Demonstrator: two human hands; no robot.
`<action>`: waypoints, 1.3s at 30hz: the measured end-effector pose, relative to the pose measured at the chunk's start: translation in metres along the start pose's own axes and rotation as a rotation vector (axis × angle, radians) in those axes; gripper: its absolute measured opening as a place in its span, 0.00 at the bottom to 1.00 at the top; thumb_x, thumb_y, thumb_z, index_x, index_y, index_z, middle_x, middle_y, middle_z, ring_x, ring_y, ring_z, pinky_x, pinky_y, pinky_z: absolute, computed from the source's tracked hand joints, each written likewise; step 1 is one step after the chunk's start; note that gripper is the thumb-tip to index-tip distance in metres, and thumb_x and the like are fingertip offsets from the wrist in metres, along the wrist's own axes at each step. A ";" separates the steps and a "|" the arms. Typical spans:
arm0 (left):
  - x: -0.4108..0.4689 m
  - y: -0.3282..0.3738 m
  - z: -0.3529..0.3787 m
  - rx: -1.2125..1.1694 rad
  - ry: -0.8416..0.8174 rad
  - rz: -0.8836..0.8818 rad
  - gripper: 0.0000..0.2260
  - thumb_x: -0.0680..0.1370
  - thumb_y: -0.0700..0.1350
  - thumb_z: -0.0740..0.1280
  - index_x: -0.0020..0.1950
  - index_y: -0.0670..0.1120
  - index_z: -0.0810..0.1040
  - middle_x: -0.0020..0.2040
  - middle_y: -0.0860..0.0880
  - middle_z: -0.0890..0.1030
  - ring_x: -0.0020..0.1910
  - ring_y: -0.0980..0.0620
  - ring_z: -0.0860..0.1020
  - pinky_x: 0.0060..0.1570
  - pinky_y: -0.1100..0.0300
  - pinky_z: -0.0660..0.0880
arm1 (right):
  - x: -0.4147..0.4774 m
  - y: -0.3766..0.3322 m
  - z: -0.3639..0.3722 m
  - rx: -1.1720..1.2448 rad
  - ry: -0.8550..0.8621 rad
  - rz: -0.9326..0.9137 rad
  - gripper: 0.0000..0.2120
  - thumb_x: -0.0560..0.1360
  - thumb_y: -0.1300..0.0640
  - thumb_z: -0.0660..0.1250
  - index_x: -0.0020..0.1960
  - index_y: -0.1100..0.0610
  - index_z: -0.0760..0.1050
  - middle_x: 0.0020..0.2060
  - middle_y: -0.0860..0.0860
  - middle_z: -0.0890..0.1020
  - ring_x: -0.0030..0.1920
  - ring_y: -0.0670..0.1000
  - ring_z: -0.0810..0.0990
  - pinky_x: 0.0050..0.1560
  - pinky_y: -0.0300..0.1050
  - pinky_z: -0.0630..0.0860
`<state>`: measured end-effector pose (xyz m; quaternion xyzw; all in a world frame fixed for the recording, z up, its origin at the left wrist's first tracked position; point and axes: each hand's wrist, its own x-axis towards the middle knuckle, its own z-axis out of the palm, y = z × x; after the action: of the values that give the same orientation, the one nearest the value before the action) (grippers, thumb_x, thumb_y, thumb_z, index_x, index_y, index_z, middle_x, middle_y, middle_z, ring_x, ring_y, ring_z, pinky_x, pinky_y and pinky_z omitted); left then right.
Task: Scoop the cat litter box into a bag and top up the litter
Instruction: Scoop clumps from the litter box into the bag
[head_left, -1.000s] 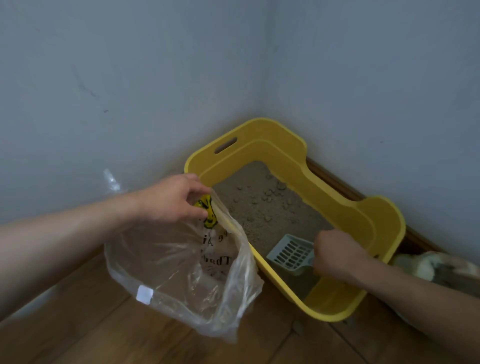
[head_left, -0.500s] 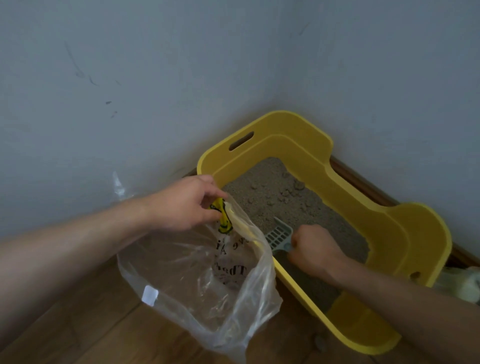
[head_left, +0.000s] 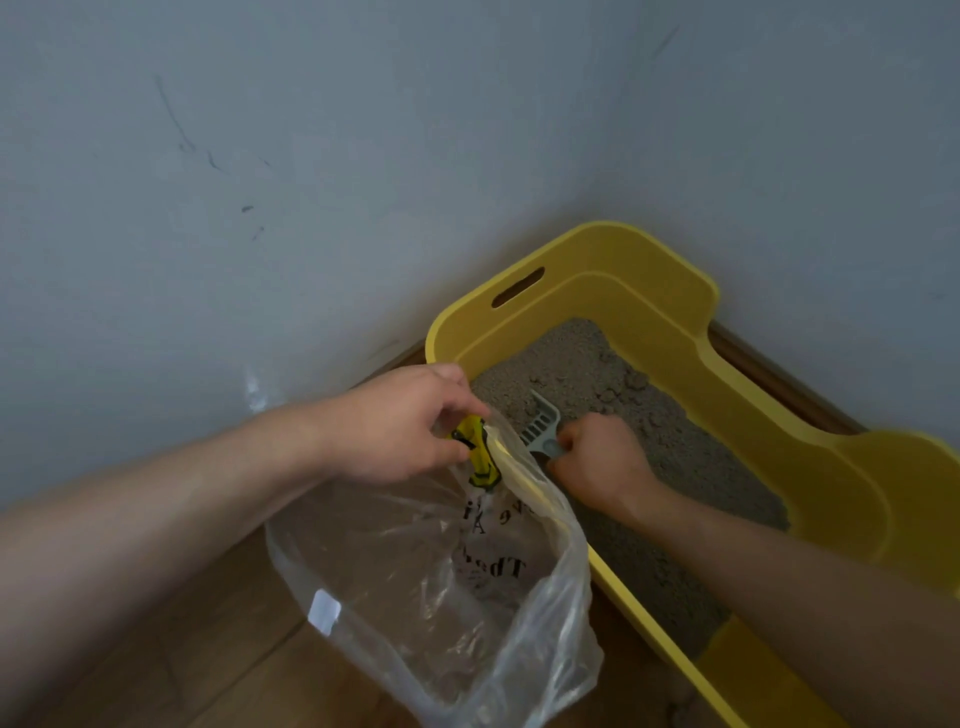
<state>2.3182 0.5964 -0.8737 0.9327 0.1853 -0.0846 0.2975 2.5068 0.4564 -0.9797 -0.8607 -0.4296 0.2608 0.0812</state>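
Observation:
A yellow litter box (head_left: 670, 317) stands in the room's corner, filled with grey-brown litter (head_left: 587, 364) with clumps near its far end. My left hand (head_left: 400, 426) grips the rim of a clear plastic bag (head_left: 415, 582) with black lettering and a yellow mark, holding it open just outside the box's near-left wall. My right hand (head_left: 597, 462) is closed on the handle of a grey slotted scoop (head_left: 543, 423), whose blade sits in the litter beside the bag's mouth. The bag looks empty.
Two pale grey walls (head_left: 260, 182) meet behind the box, with a wooden skirting board (head_left: 769, 374) along the right wall. A wooden floor (head_left: 218, 644) runs under the bag and box.
My right hand has carried the scoop from the near end of the box to the left side, close to the bag. My view has shifted, so the box sits further right.

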 end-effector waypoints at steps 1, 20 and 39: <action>0.000 0.000 0.000 -0.002 -0.007 -0.003 0.20 0.76 0.51 0.71 0.68 0.54 0.76 0.49 0.54 0.72 0.45 0.57 0.73 0.51 0.55 0.75 | 0.001 0.002 0.003 0.031 0.016 0.001 0.08 0.73 0.57 0.69 0.36 0.58 0.80 0.31 0.53 0.81 0.29 0.51 0.78 0.26 0.42 0.72; -0.003 0.011 -0.004 0.028 -0.042 -0.052 0.24 0.74 0.52 0.73 0.69 0.54 0.74 0.47 0.54 0.70 0.46 0.55 0.72 0.53 0.54 0.74 | -0.039 0.024 -0.002 0.326 0.188 -0.021 0.12 0.77 0.58 0.69 0.60 0.54 0.81 0.44 0.47 0.82 0.39 0.41 0.78 0.36 0.32 0.70; -0.027 0.040 -0.027 0.114 0.001 -0.065 0.28 0.73 0.44 0.75 0.72 0.47 0.72 0.48 0.51 0.71 0.43 0.56 0.72 0.48 0.62 0.72 | -0.090 0.041 -0.052 0.270 0.181 -0.064 0.10 0.77 0.57 0.70 0.58 0.51 0.81 0.37 0.44 0.81 0.32 0.44 0.81 0.31 0.38 0.80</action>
<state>2.3107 0.5738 -0.8241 0.9417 0.2104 -0.1043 0.2410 2.5184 0.3651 -0.9162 -0.8478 -0.4090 0.2347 0.2428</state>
